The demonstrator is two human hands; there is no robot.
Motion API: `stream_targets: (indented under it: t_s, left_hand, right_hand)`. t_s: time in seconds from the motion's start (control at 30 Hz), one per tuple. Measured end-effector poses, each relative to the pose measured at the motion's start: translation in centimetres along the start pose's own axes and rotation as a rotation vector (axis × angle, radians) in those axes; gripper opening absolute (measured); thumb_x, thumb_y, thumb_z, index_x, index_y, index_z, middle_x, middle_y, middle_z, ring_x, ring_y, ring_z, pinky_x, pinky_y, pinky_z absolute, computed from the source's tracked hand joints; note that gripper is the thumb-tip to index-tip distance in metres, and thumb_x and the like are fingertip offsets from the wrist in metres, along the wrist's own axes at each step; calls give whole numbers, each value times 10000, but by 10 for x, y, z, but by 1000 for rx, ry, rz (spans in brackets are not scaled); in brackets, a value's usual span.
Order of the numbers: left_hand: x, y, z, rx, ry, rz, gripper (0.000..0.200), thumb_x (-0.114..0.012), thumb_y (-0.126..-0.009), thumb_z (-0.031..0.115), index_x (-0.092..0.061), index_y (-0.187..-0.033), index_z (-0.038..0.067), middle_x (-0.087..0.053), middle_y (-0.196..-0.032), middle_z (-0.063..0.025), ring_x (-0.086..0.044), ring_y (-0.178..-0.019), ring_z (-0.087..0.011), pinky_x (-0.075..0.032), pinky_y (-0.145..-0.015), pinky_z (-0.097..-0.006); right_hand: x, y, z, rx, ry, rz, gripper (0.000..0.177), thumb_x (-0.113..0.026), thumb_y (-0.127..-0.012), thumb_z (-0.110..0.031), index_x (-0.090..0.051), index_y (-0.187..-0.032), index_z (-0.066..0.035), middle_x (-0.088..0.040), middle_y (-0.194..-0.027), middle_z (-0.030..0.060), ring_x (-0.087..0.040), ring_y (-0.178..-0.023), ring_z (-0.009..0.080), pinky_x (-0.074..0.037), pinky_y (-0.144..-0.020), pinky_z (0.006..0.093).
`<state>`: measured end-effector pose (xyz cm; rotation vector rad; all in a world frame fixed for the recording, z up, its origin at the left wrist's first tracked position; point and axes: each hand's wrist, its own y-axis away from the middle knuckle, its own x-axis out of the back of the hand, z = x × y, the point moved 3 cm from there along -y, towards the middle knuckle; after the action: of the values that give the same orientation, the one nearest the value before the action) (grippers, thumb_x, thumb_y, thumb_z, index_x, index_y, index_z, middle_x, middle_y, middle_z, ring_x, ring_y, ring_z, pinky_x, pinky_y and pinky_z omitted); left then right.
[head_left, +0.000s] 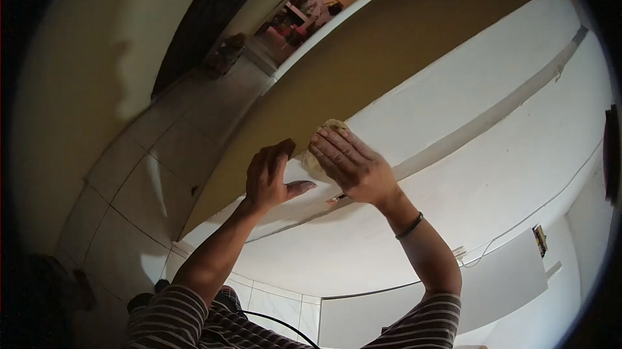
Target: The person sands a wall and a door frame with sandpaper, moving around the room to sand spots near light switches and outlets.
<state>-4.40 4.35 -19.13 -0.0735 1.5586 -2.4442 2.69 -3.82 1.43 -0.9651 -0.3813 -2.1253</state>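
Observation:
My right hand [355, 166] presses flat, fingers together, over a crumpled pale yellowish pad [313, 163] on a long white ledge [421, 122]. Most of the pad is hidden beneath the palm and fingers, so I cannot tell its kind. To its left, my left hand [267, 177] holds nothing, with its fingers bent and its thumb apart. Those fingers are right at the ledge's border with a tan-brown surface [363, 70]. Pale powder marks the right fingers and the left thumb. A small thing with a reddish-orange end [335, 200] lies just below the right hand.
A groove-like grey strip [479, 116] runs along the white surface. Below, a thin cable [518, 222] crosses the white area near a large pale panel [434, 290]. Floor tiles [168, 135] lie to the left, leading to a doorway [304, 18] with cluttered things beyond.

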Motion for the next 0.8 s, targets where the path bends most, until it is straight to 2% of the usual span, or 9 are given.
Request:
stream_targets:
  t_s: [0.1, 0.23, 0.33, 0.43, 0.47, 0.57, 0.63, 0.7, 0.8]
  left_hand:
    - [-3, 1, -2, -6, 2, 37, 887, -769, -792, 639, -540, -1325, -33, -622, -1243, -198, -634, -1053, -371, -526, -889, -456]
    - [-4, 5, -3, 8, -1, 0, 901, -766, -784, 654, -542, -1329, -28, -617, -1249, -199, -631, -1063, -370, -525, -893, -458]
    - [-4, 3, -3, 15, -1, -1, 911, -766, -778, 663, -541, -1334, -23, -615, -1255, -197, -626, -1075, -372, -522, -898, -459]
    - [-1, 2, -3, 23, -1, -4, 892, -752, -782, 674, -559, -1307, -21, -626, -1234, -190, -625, -1067, -369, -518, -898, -460]
    - [1, -1, -1, 23, 6, 4, 872, -738, -790, 680, -575, -1279, -22, -635, -1212, -186, -627, -1053, -365, -517, -895, -460]
    - [-1, -1, -1, 29, 5, 18, 874, -739, -793, 677, -571, -1283, -26, -634, -1212, -187, -626, -1052, -365, -519, -890, -458]
    - [-4, 4, -3, 10, -20, 11, 917, -764, -779, 666, -542, -1334, -29, -617, -1252, -195, -619, -1075, -365, -524, -889, -450]
    - [-3, 3, -3, 1, -6, 13, 908, -762, -784, 664, -544, -1327, -30, -617, -1248, -194, -622, -1068, -361, -526, -882, -446]
    - [-4, 3, -2, 13, -4, 20, 873, -727, -806, 676, -557, -1300, -25, -632, -1223, -184, -632, -1051, -363, -521, -892, -455]
  right_hand:
    - [37, 1, 47, -167, -80, 210, 490, -563, -902, -3, -625, -1383, -72, -567, -1477, 101, -513, -1387, 285, -390, -1183, 445]
    - [92, 9, 97, -389, 536, 482, 579, -521, -877, 19, -538, -1454, -23, -504, -1526, 162, -410, -1461, 360, -270, -1229, 536]
    - [60, 6, 74, -298, 265, 474, 574, -531, -879, 11, -529, -1453, -1, -475, -1547, 166, -375, -1480, 371, -241, -1245, 530]
    - [-14, 14, 7, -130, -224, 33, 507, -622, -875, -91, -611, -1378, -28, -550, -1494, 102, -470, -1418, 356, -366, -1200, 445]
    - [-21, 8, -12, 100, 44, -67, 483, -664, -855, -87, -650, -1334, -27, -603, -1436, 99, -544, -1350, 353, -408, -1167, 469]
    - [6, 10, 38, -108, -448, 251, 542, -621, -839, -23, -631, -1378, -80, -571, -1466, 111, -519, -1387, 289, -404, -1171, 441]
    - [55, 8, 61, -231, 346, 245, 560, -543, -886, -34, -532, -1443, 16, -522, -1506, 157, -432, -1449, 344, -301, -1218, 523]
    - [86, 13, 91, -367, 550, 444, 605, -552, -877, -51, -488, -1476, 17, -486, -1535, 169, -399, -1465, 376, -259, -1230, 557]
    - [73, 8, 86, -300, 379, 572, 616, -530, -860, -8, -492, -1474, 22, -468, -1552, 179, -335, -1501, 382, -204, -1247, 546]
